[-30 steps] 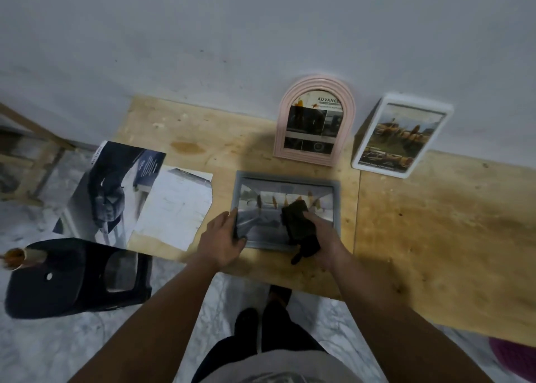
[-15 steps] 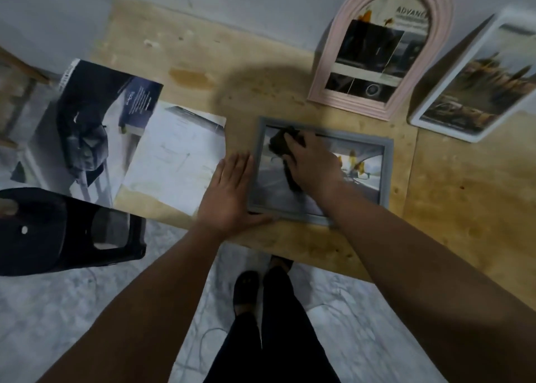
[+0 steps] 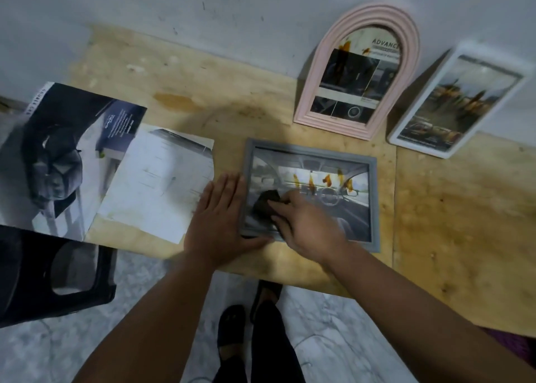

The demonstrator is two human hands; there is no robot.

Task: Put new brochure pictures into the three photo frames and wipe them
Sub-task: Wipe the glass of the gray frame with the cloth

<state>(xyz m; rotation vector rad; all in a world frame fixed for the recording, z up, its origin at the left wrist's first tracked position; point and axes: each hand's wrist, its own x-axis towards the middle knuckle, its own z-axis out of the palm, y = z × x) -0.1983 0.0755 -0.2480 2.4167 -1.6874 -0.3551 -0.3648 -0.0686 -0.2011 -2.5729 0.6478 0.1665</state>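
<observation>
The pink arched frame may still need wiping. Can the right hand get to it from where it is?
Probably yes: the right hand holds the cloth on the grey frame, with only bare table before the pink arched frame.

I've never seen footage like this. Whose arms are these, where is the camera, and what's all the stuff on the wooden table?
No machine here: a person wears a wide-angle camera on the head, looking down, so you see their own arms and feet. The left hand lies flat beside the grey frame, thumb along its near edge, steadying it. The right hand presses a dark cloth onto the frame's glass, wiping it. That frame lies flat on the table and holds a picture of a car interior. Behind it, a pink arched frame and a white frame lean against the wall, each already holding a picture. Left of the hands lie brochure pages, and a black stool stands beside the table.
</observation>
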